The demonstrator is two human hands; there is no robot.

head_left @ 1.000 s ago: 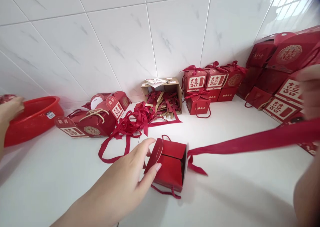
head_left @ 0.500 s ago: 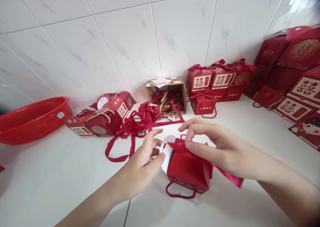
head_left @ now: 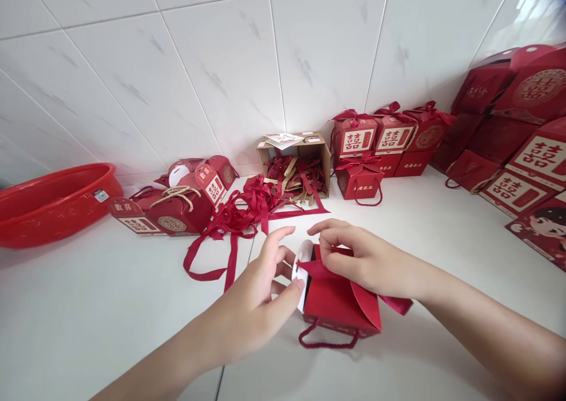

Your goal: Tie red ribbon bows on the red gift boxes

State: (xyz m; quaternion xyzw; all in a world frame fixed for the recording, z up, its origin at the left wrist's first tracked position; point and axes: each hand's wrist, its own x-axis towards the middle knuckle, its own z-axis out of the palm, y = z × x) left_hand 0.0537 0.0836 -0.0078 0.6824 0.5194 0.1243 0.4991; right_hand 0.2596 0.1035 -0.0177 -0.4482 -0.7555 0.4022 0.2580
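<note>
A small red gift box (head_left: 338,303) with dark red cord handles sits on the white tiled surface at the lower centre. Its white-lined flap (head_left: 305,253) stands up on the left side. My left hand (head_left: 269,295) has its thumb and fingers around the edge of that flap. Above the box my right hand (head_left: 356,256) pinches a red ribbon (head_left: 316,269). One pointed ribbon end is at the slot in the white flap, and the other end comes out below my right wrist.
Loose red ribbon (head_left: 241,215) lies beside an open cardboard box (head_left: 327,165) of ribbons. Red gift boxes stand at left (head_left: 181,209), behind (head_left: 360,180) and stacked at right (head_left: 526,130). A red basin (head_left: 57,206) is far left.
The ribbon end has moved to the slot of the white flap. The box and my left hand have shifted slightly right, and my right hand is lower over the box.
</note>
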